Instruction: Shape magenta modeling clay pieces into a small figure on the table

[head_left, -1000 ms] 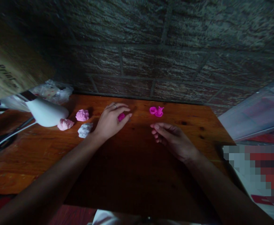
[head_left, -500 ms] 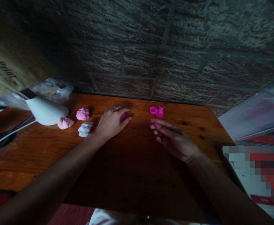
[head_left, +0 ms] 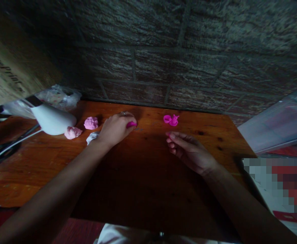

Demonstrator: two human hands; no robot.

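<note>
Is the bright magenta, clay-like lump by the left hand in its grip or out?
In its grip: the left hand curls its thumb and fingers around the lump, part of which shows between them.

A stone-textured block wall (head_left: 148, 64) stands behind the wooden table (head_left: 206, 125). At the left, a white rounded object (head_left: 53, 118) sits beside crumpled clear plastic (head_left: 64, 96), below a brown panel (head_left: 6, 76) bearing dark lettering; a white cord (head_left: 27, 138) runs nearby.

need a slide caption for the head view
Left hand grips a magenta clay lump; right hand pinches a tiny magenta piece near magenta clay shapes.
</note>
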